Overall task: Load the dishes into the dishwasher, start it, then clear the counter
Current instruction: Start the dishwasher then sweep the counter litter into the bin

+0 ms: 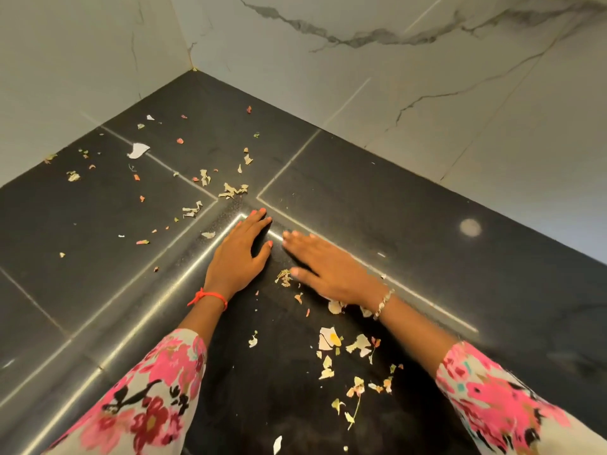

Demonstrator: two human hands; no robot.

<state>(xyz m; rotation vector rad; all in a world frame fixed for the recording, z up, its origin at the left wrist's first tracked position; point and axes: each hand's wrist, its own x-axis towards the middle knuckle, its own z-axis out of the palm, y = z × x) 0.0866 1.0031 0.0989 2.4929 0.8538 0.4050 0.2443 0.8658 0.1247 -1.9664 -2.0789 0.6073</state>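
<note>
Counter (377, 198): dark stone slabs with pale seams, meeting veined white walls (410, 87) in a corner.
Scraps (328, 338): small pale, green and orange bits strewn over the counter, some towards the corner, more between the two forearms.
Left hand (241, 254): flat on the counter, fingers straight and together, holding nothing; red thread (210, 295) at the wrist.
Right hand (328, 270): blurred, palm down just beside the left, fingers stretched out, nothing held; a small clump of scraps by its thumb.

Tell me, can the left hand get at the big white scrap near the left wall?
Probably yes. The left hand lies open and empty on the counter, and only small peel bits lie between it and the white scrap.
</note>
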